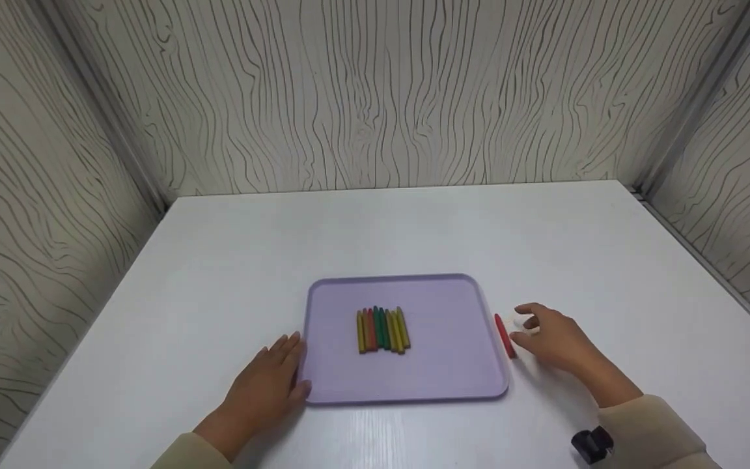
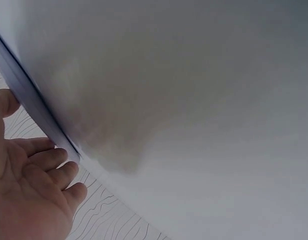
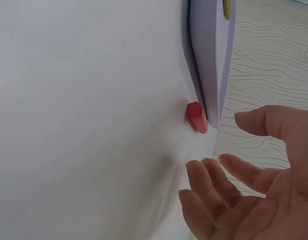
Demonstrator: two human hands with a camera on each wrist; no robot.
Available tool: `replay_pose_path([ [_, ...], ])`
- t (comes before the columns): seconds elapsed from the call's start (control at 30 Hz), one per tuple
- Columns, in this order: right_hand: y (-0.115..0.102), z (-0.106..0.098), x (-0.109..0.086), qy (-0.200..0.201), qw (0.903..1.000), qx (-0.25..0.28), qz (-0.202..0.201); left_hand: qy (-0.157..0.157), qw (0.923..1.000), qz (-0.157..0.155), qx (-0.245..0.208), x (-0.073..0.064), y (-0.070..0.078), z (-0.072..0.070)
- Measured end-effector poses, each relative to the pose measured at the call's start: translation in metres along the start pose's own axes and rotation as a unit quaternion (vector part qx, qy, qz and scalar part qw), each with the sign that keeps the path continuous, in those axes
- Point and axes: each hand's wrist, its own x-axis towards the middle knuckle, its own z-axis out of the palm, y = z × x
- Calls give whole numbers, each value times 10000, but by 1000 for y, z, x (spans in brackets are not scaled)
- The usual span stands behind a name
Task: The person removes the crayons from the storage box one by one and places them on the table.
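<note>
A lilac tray [image 1: 446, 365] lies flat on the white table, with a row of several crayons [image 1: 383, 330] side by side on it, yellow, reddish and green. My left hand [image 1: 264, 384] rests against the tray's left side, fingers fairly straight along the edge and thumb at the near left corner. In the left wrist view that hand [image 2: 36, 185] touches the tray's edge [image 2: 36, 107]. One red crayon [image 1: 505, 336] lies on the table just outside the tray's right edge. Beside it, my right hand [image 1: 557, 342] has loosely bent, parted fingers and holds nothing; the right wrist view shows a gap between hand and crayon [image 3: 196, 117].
The white table [image 1: 375, 234] extends behind and to both sides of the tray. Panels with a wood-grain pattern [image 1: 362, 98] stand along the back and the sides. A black clip-like item [image 1: 592, 445] sits by the right sleeve.
</note>
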Motion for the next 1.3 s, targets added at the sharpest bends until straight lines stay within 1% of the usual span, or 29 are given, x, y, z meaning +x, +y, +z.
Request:
replay_pose_path([
  [0.13, 0, -5, 0, 179, 9993, -215, -239, 34, 10000, 21, 13, 0, -1, 0],
  [0.3, 1, -9, 1, 391, 9975, -418, -405, 36, 10000, -2, 37, 0, 0, 1],
  [0.47, -4, -11, 2, 518, 9960, -663, -295, 31, 10000, -18, 85, 0, 0, 0],
  [0.57, -8, -11, 2, 590, 9949, -785, -224, 29, 10000, -15, 3, 0, 0, 0],
  [0.7, -14, -11, 4, 733, 9930, -884, -289, 30, 9999, -27, -93, 0, 1, -1],
  [0.87, -23, -9, 7, 834, 9916, -904, -389, 27, 10000, -53, -44, 1, 2, 0],
  [1.1, -36, -5, 12, 771, 9930, -777, -449, -61, 9998, -172, 25, 2, 3, 0],
  [1.3, -48, 3, 16, 673, 9947, -625, -458, 166, 9998, 71, 66, 1, 0, 2],
])
